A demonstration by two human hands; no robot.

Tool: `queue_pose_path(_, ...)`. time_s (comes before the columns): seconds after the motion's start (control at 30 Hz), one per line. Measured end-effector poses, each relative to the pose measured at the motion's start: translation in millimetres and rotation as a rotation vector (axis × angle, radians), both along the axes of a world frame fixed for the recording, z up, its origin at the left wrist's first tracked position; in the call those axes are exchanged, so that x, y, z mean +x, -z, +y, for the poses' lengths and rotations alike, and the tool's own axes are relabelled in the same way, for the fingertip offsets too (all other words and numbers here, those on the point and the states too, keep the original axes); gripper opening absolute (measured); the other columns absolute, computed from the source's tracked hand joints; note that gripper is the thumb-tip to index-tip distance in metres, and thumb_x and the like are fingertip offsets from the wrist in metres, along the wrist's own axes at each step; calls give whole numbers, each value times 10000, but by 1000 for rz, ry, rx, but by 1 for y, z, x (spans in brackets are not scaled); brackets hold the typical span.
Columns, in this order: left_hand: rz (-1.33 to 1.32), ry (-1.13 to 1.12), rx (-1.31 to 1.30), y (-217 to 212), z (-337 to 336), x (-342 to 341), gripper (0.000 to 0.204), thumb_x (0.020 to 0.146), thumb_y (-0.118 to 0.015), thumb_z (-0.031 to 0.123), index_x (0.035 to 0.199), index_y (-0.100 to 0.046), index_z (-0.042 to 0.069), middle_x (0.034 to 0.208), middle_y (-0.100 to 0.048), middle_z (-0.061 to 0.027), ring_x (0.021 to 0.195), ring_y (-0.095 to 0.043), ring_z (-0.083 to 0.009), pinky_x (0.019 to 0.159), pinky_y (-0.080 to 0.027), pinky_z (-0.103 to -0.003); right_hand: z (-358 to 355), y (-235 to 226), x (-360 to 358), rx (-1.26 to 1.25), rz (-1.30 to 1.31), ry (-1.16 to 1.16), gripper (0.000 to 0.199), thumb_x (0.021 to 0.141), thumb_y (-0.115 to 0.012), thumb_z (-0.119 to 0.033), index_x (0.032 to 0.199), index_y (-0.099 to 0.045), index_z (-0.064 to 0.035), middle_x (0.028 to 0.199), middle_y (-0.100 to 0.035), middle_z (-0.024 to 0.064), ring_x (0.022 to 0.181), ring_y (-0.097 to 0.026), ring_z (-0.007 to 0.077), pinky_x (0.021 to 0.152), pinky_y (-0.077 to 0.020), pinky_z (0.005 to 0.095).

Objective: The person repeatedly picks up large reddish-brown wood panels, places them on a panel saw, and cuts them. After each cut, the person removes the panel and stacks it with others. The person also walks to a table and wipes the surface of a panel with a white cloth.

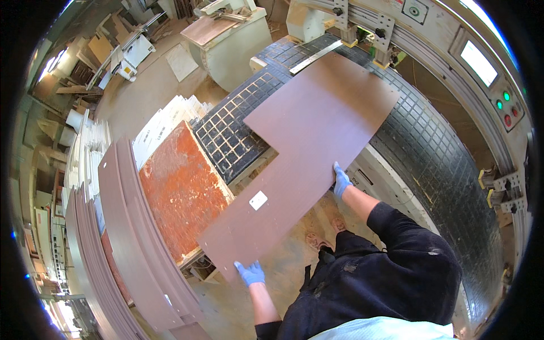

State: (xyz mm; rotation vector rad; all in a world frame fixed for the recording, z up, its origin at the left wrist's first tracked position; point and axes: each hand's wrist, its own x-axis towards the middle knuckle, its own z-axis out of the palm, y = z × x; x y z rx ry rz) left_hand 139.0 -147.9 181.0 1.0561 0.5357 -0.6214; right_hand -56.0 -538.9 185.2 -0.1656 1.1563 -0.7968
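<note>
A long brown panel [309, 144], with a step cut into its left edge and a small white label [258, 200], slants across the middle of the view. Its wide far part lies over the black gridded machine bed [447, 164]. My left hand [250, 273], in a blue glove, grips the panel's near end at the corner closest to me. Further along the right edge, my right hand [341, 180], also gloved in blue, holds the same panel. The fingers beneath the board are hidden in both hands.
An orange-red worn tabletop [178, 190] adjoins the bed on the left. Beyond it stand stacks of brown panels [133, 226] and white boards [169, 122]. A machine gantry [419, 42] with a screen and lit buttons curves along the upper right. A pale rounded cabinet [235, 51] stands behind.
</note>
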Motion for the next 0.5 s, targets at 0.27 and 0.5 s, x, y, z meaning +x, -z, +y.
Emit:
queue_pose_path(0.27,152,157,34,38,-85,47,629,812,-534,605,1245,-466,155,1275,-494,16,1161,-452,-191,922,-455,-378,-54,74,40,-1,251,9,652,880,-511,-491,1278,-448,21,1273,-523,136,1084,-556,268,938,-434,371)
queue_pose_path(0.5,175,232,18,41,-130,14,665,792,-546,627,1222,-475,126,1242,-488,-39,1134,-463,-215,880,-486,-374,-114,93,7,-47,484,127,674,848,-551,-483,1227,-482,71,1247,-533,183,1084,-558,280,916,-439,370)
